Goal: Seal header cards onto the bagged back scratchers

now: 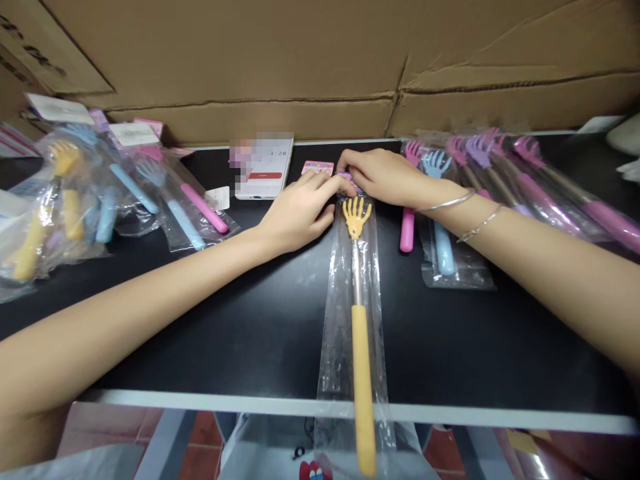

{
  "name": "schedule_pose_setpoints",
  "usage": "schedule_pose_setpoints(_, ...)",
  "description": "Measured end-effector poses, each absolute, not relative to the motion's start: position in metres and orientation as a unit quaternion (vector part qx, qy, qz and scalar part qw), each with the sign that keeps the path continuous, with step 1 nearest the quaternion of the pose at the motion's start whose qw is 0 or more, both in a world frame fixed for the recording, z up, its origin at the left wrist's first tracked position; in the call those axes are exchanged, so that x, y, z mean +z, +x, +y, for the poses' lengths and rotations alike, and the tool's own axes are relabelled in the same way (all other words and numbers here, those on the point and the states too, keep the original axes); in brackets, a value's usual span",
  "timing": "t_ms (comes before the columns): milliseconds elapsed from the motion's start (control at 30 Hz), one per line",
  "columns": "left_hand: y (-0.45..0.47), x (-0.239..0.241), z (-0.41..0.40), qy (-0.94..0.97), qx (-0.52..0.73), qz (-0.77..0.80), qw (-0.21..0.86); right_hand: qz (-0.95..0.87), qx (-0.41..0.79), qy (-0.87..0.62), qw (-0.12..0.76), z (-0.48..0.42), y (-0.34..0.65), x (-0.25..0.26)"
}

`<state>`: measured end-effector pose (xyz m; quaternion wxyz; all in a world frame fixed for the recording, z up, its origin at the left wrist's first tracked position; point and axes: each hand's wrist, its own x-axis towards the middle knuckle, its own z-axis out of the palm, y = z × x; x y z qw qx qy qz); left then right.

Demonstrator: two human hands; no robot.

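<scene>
A yellow backscratcher (362,373) with a hand-shaped head and metal shaft lies in a clear plastic bag (334,347). Its handle juts past the table's front edge. At the bag's top end, my left hand (300,210) has its fingers bent, the index finger on the bag's edge. My right hand (383,175) meets it from the other side, fingers curled over the same end, a bracelet and bangle on that wrist. Between the two hands shows a small pink-purple card (346,177), partly covered by fingers. Another pink card (318,167) lies just behind my left fingers.
Bagged blue and pink backscratchers (183,223) lie on the left beside a heap with yellow ones (33,243). On the right are a blue backscratcher (443,248), a pink one (407,230) and several more. A phone (270,167) rests before the cardboard wall (250,60).
</scene>
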<state>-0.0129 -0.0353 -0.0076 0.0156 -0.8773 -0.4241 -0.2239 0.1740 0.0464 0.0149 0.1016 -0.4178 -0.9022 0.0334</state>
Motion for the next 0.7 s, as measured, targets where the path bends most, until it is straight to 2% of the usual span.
schedule_pose_setpoints(167,-0.013,-0.007,-0.036,-0.876,-0.225,-0.427,0.007,-0.894,0.038,-0.436,0.092,0.043,0.173,0.017)
schedule_pose_setpoints(300,-0.013,-0.007,-0.036,-0.875,-0.226,-0.428,-0.005,-0.889,0.074,-0.434,0.124,0.047,0.174,0.014)
schedule_pose_setpoints(700,-0.012,-0.006,-0.036,-0.874,-0.239,-0.423,-0.015,-0.834,0.326,-0.372,0.244,0.07,0.183,0.013)
